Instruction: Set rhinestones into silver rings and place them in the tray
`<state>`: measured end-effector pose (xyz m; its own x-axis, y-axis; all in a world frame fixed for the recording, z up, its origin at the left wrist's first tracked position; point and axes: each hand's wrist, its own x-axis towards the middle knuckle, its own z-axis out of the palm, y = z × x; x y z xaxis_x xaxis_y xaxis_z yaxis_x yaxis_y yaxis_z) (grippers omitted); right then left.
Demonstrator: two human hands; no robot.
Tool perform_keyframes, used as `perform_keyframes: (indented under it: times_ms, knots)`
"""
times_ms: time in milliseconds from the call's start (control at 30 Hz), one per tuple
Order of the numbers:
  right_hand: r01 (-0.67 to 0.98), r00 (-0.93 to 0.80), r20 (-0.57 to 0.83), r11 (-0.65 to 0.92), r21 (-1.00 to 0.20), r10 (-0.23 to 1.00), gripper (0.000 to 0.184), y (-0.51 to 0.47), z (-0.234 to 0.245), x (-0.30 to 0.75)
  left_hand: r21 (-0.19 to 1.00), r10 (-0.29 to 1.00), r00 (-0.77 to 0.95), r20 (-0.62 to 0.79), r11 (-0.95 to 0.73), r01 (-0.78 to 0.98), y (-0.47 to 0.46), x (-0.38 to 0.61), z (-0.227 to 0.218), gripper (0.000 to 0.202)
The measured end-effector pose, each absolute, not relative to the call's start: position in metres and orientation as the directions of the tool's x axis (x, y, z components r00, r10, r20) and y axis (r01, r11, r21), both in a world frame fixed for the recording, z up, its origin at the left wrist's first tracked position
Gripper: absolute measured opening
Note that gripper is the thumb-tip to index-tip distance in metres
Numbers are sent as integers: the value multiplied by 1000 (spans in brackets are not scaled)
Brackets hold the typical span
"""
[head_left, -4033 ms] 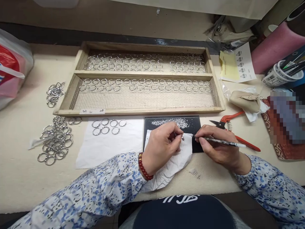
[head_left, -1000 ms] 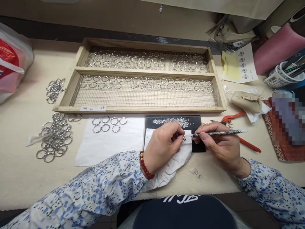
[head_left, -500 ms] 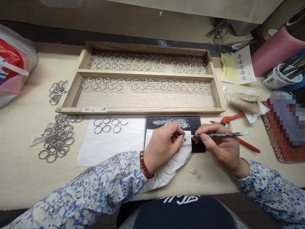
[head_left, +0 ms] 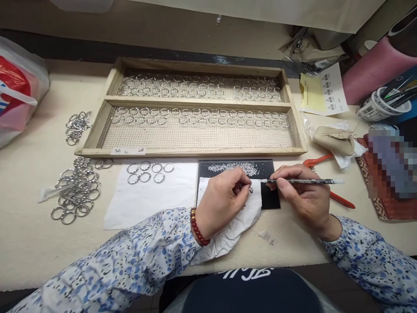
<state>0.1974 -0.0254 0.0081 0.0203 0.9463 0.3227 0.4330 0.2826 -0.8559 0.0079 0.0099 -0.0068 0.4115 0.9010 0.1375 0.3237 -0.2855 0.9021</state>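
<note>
My left hand (head_left: 221, 202) is closed in a pinch on a small silver ring (head_left: 250, 188), held over crumpled white paper (head_left: 231, 230). My right hand (head_left: 301, 198) grips a thin dark pen-like tool (head_left: 302, 181), its tip pointing left just beside the ring. Both hands hover over a black tray (head_left: 270, 198) with a heap of tiny sparkling stones (head_left: 233, 167) at its far edge.
A wooden mesh-bottomed tray (head_left: 195, 151) holds rows of metal rings behind the hands. Several rings (head_left: 148, 171) lie on a white sheet (head_left: 146, 204); loose ring piles (head_left: 74, 191) sit at left. Red-handled cutters (head_left: 339, 200), paper slips, tape rolls and a plastic bag (head_left: 16, 91) lie around.
The pen tool has levelled out and its tip lifted slightly from the ring toward the tray's stones. My left hand keeps the same pinch in the same place.
</note>
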Motion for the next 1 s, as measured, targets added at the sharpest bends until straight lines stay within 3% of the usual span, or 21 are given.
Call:
perform_keyframes:
  times_ms: [400,1000]
  knots:
    - [579,-2,314,257,-774,949,5,-20,-6,204,902,903,410,128,-278,330,9,8,-5,13]
    - [512,36,351,284,-810,936,6,-21,3,200,898,902,410,136,-287,333,9,8,-6,15]
